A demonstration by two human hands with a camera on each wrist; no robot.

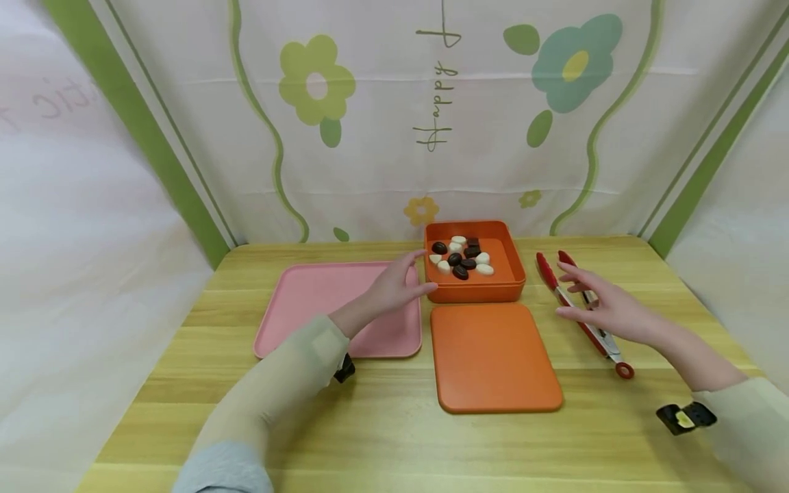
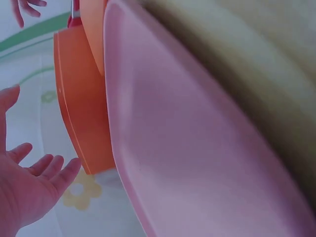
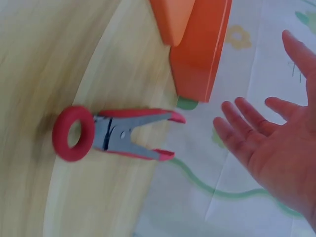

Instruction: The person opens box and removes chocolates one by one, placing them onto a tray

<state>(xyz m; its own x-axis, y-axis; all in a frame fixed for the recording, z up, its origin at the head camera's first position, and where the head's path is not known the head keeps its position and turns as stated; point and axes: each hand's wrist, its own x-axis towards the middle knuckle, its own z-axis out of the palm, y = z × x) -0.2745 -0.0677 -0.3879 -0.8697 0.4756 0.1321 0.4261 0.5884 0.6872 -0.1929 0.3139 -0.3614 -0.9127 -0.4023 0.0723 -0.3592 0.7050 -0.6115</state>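
My left hand (image 1: 394, 284) is held over the right part of a pink tray (image 1: 308, 308), its fingertips close to the left wall of an orange box (image 1: 474, 293). Inside that box lie several dark and white chocolate-like pieces (image 1: 459, 272). Nothing is between the left thumb and fingers. My right hand (image 1: 607, 305) hovers over red-and-silver tongs (image 1: 582, 322), fingers loosely bent and apart, holding nothing. In the right wrist view the tongs (image 3: 123, 133) lie with their arms spread and a red ring at the end. The hand overlaps part of them in the head view.
A flat orange lid (image 1: 496, 359) lies on the wooden table (image 1: 394, 445) just in front of the box. Behind the table hangs a white cloth (image 1: 382, 171) with printed flowers, and similar cloth encloses both sides.
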